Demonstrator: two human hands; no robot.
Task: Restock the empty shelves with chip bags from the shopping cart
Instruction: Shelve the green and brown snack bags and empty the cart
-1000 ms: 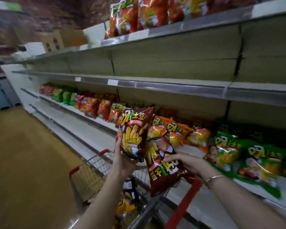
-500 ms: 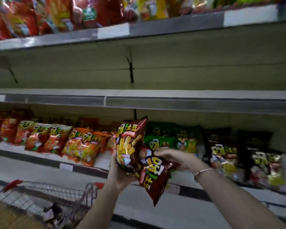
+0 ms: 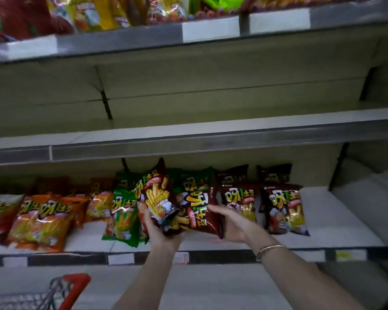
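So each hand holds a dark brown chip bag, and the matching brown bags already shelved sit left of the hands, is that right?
Not quite: the head view shows the shelved brown bags to the right of the hands, not left. The left hand and right hand do each hold a dark brown chip bag.

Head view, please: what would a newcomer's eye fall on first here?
At centre, the left hand grips an upright brown bag of chips and the right hand holds a tilted brown bag beside it, before the stocked lower shelf. Above, the middle shelf lies bare.
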